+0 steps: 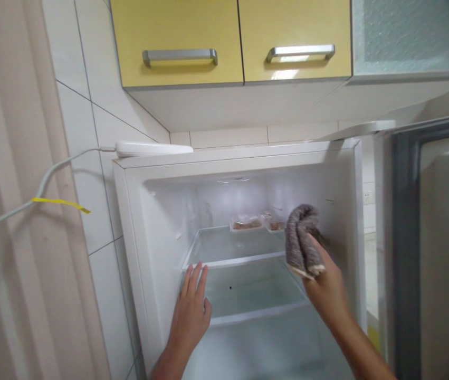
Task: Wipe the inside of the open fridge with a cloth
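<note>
A folded grey-brown cloth (302,240) is gripped in my right hand (327,279), raised inside the fridge near its right inner wall. My left hand (191,311) has its fingers stretched out, with the tips at the front edge of the upper glass shelf (224,245) on the left side; it holds nothing. Toward the back of that shelf sit two clear packs with brownish food, a left pack (247,222) and a right pack (275,225). The cloth partly covers the right end of the shelf. A small dark speck (230,288) shows on the level below.
The fridge door (406,253) stands open at the right. Yellow cabinets (180,31) hang above. A white device (153,149) with a grey cable (54,169) lies on the fridge top, and a pinkish curtain (18,290) hangs at the left.
</note>
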{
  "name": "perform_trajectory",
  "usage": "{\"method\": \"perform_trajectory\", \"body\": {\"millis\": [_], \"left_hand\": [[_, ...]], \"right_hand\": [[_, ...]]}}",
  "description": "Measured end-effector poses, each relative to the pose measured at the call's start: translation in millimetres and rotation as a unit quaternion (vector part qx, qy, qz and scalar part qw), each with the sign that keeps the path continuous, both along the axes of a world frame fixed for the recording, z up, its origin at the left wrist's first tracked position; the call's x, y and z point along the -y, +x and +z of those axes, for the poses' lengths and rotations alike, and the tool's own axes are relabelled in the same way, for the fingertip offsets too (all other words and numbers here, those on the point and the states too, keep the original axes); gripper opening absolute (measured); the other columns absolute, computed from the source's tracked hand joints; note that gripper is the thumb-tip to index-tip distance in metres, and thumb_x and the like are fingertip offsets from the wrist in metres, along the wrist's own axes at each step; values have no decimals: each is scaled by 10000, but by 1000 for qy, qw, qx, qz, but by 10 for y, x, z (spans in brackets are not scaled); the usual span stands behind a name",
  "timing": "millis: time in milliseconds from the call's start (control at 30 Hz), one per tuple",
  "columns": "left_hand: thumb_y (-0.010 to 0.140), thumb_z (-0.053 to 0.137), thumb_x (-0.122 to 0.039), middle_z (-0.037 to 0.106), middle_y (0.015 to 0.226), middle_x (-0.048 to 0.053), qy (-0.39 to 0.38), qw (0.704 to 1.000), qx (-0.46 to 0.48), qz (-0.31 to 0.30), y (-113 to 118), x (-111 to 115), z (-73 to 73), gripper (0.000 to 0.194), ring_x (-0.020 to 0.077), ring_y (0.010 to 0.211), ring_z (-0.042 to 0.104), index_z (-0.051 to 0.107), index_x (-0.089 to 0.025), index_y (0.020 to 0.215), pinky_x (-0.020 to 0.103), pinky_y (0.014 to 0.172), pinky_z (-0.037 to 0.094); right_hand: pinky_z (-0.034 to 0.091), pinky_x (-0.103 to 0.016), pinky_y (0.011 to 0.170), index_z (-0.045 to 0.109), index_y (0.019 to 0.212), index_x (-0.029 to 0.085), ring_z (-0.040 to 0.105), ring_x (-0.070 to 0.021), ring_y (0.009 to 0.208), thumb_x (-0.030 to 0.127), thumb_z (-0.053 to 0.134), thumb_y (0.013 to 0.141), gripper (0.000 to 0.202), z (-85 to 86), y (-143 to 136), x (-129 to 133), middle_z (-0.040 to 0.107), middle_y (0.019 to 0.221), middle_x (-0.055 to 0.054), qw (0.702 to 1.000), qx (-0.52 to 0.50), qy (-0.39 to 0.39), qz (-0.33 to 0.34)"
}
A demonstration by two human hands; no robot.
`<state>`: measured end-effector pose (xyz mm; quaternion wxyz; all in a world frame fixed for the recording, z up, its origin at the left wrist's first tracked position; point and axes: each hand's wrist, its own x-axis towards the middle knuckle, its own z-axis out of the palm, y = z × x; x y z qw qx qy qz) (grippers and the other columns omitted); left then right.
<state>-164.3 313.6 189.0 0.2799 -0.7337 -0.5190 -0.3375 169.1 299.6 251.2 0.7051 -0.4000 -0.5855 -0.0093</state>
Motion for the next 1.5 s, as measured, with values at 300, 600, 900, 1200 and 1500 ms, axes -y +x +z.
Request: {"method": "perform_trajectory", "body": {"millis": [300,600,900,1200,1500], "left_hand": [[824,463,-70,401,1584,114,-21,998,51,-34,39,48,78,795,328,1532,255,243,-256,1565,601,1209,368],[877,448,-121,395,1571,179,1,992,120,-27,20,-36,23,740,330,1491,354,194,-209,1566,588,1182,407],[835,438,-48,305,1611,173,-25,998,48,-30,-14,57,55,804,326,1532,257,173,-217,1575,591,1207,364],[848,444,-70,327,1605,154,-26,998,48,-36,-14,83,72,768,317,1531,261,208,-227,1562,594,1213,356],[846,462,-95,350,1599,156,-39,995,84,-33,34,99,89,749,303,1531,269,231,-203,1550,574,1224,346]], "right_hand": [[308,-621,1116,611,1305,213,506,-350,1300,259,483,865,460,272,-542,-598,617,1377,-149,869,409,-263,-88],[416,-535,1077,590,1336,301,548,-303,1288,484,478,873,510,601,-1841,-763,626,1395,-69,823,523,-191,112],[394,-529,1105,532,1415,210,525,-332,1327,495,476,877,611,571,-1754,-1059,571,1454,-140,827,511,-197,123],[456,-347,970,687,1195,242,634,-252,1158,383,507,882,388,461,-527,-804,713,1250,-78,858,458,-225,57],[396,-506,1019,640,1253,176,569,-351,1224,347,490,875,442,330,-329,-701,655,1306,-179,862,429,-264,-54]]}}
